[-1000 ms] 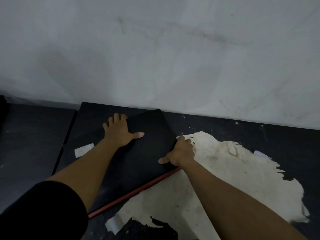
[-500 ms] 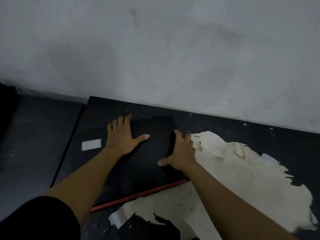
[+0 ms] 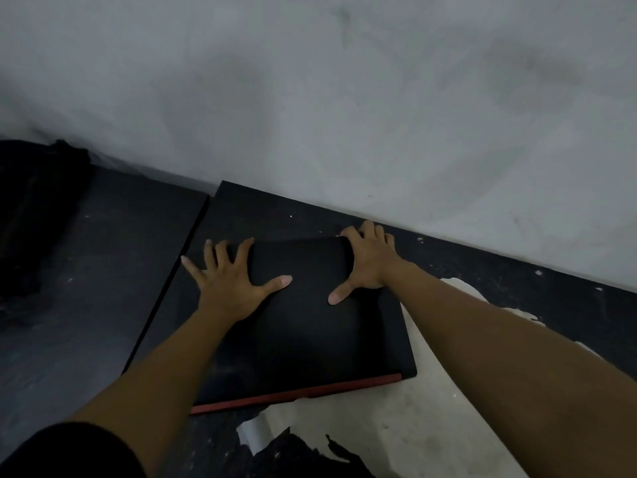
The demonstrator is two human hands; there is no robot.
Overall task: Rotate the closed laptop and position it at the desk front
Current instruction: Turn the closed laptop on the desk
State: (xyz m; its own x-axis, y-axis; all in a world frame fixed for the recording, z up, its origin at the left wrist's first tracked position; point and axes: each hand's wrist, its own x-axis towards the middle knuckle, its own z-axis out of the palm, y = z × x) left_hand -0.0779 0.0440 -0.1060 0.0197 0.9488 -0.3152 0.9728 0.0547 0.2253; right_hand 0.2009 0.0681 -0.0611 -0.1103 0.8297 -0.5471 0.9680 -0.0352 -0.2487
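Observation:
The closed laptop (image 3: 303, 336) is black with a red strip along its near edge and lies flat on the black desk (image 3: 262, 208). My left hand (image 3: 231, 281) rests palm down with fingers spread on the lid's far left corner. My right hand (image 3: 368, 263) grips the far right corner, fingers curled over the far edge and thumb on the lid. The near edge runs almost square to me, slightly tilted.
A grey wall (image 3: 344, 115) rises right behind the desk. A large patch of torn, peeled pale surface (image 3: 413, 426) spreads under and to the right of the laptop. A second dark desk panel (image 3: 103, 270) lies left, with a dark object (image 3: 34, 208) at far left.
The laptop has turned counterclockwise, its red edge going from steeply slanted to nearly level. My right hand slid from the right side to the far right corner; my left hand spread toward the left corner.

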